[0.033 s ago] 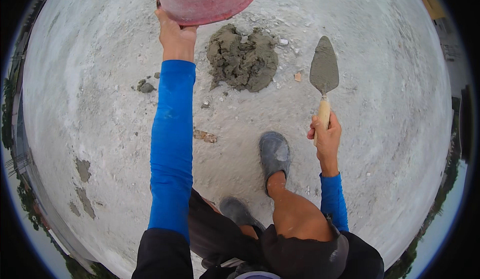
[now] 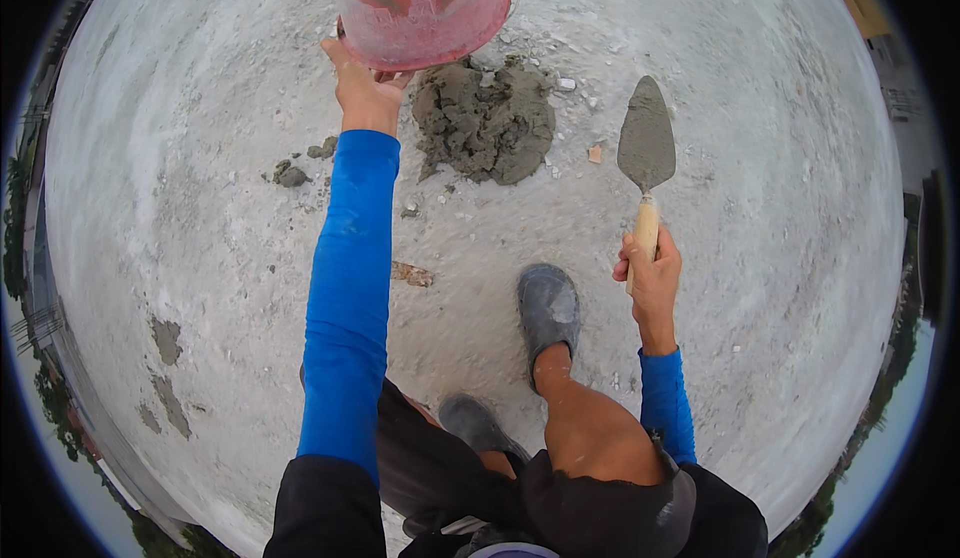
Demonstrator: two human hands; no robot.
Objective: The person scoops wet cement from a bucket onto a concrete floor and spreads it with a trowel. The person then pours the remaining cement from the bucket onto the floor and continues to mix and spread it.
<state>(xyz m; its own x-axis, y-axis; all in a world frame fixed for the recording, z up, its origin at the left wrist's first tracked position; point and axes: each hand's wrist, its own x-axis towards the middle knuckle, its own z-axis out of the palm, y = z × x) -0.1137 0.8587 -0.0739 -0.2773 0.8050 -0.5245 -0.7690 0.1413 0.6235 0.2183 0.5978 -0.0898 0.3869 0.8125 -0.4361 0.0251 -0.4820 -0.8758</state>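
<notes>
Head view: our left hand point(image 2: 365, 93) is gripping the near left edge of a red bucket point(image 2: 425, 23), which is leaning at the far side, over or just beyond a heap of grey mortar point(image 2: 490, 128). Those fingers are curling around the bucket's edge; some are hiding behind it, so we cannot tell how firmly they are pressing. Our right hand point(image 2: 655, 278) is closing its fingers around the wooden handle of a trowel point(image 2: 647, 143), whose mortar-coated blade is pointing far, to the right of the heap.

For a steady hold, we should probably be supporting the bucket's weight from below, letting its tilt change slowly, and having the blade flat and ready for scraping. The bucket's far part is running out of the picture, and we cannot tell whether it is touching the heap.

A gap is lying between blade and heap, with a small orange shard point(image 2: 596, 154) sitting in it. A loose clump point(image 2: 291, 175) is lying left of our left sleeve point(image 2: 350, 258), and our right shoe point(image 2: 550, 308) is standing on the near side, apart from the heap.
</notes>
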